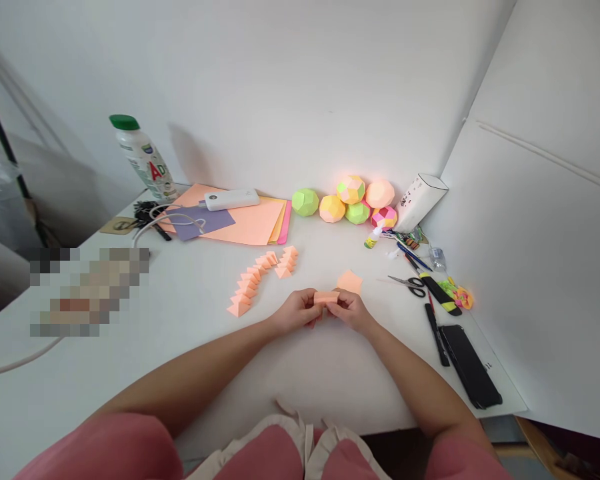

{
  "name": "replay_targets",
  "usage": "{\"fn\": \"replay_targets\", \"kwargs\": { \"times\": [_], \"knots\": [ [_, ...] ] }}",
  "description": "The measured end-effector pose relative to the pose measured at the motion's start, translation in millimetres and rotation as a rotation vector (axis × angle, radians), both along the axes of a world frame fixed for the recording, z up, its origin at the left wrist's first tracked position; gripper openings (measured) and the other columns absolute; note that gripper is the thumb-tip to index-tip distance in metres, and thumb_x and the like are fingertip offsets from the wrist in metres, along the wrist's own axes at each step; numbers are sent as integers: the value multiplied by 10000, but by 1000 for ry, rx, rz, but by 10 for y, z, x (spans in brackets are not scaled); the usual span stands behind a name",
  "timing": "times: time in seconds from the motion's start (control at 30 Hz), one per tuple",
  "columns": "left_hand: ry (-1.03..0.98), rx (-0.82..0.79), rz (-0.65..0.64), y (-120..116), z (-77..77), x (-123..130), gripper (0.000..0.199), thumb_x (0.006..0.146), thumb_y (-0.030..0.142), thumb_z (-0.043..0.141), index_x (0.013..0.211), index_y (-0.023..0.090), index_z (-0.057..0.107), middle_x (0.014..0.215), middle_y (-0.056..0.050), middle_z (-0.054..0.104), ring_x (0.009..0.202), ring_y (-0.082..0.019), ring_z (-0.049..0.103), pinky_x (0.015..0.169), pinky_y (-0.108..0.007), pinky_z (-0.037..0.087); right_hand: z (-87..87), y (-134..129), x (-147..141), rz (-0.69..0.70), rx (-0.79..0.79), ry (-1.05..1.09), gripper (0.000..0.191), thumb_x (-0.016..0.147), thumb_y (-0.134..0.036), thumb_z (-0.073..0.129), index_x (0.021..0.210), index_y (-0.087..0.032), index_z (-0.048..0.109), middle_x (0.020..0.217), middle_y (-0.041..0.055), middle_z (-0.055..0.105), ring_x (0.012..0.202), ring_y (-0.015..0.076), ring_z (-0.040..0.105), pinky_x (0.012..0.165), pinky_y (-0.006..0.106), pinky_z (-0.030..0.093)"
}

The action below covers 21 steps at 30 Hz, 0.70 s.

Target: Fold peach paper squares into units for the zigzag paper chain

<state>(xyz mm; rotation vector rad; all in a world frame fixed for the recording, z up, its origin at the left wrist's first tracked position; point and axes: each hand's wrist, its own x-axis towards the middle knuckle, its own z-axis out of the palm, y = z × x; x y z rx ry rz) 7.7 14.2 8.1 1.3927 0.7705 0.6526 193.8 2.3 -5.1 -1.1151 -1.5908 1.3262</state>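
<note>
Between my two hands is a small folded piece of peach paper [326, 297]. My left hand [300, 309] pinches its left end with thumb and fingers. The right end is pinched by my right hand [351, 311]. Just beyond my right hand, a flat peach paper piece [351, 280] lies on the white table [280, 360]. Left of the hands, a curved row of folded peach paper units [248, 285] runs across the table, with a shorter row [287, 262] beside it.
Faceted paper balls [351, 190] stand along the wall. Coloured paper sheets [250, 223] lie under a white power bank [231, 199], near a white bottle [147, 163]. To the right are scissors [411, 285], a cutter knife [440, 294], a glue bottle [373, 238] and a black phone [470, 367].
</note>
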Motion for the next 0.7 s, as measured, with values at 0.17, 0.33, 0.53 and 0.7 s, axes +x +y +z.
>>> {"fn": "replay_targets", "kwargs": {
  "times": [0.17,0.33,0.53,0.7],
  "knots": [
    [-5,-13,-33,-4,24,-7,82,740,255,519,735,175,499,569,34,549,481,-96,497,490,-226,408,-3,-14,-8,-16,-54,52,159,759,-309,593,791,-160,639,726,21,547,630,122,507,558,252,420],
    [8,-7,-38,3,13,-16,53,736,220,504,746,170,519,547,36,545,481,-99,493,495,-226,396,-5,-12,-1,-66,-71,58,130,728,-266,605,655,-165,565,634,-9,522,570,106,468,529,242,392],
    [24,-1,-25,5,3,-19,64,727,229,513,737,167,520,526,36,542,467,-100,492,483,-225,390,65,-14,-7,-84,-75,68,183,703,-251,594,574,-180,485,564,-22,527,534,110,463,529,255,401],
    [42,-5,-17,-2,16,-20,102,737,255,514,695,180,458,558,36,562,472,-96,499,485,-223,397,71,-3,-10,-118,-91,94,174,686,-242,583,559,-174,485,536,-21,536,520,110,470,518,253,400]
  ]
}}
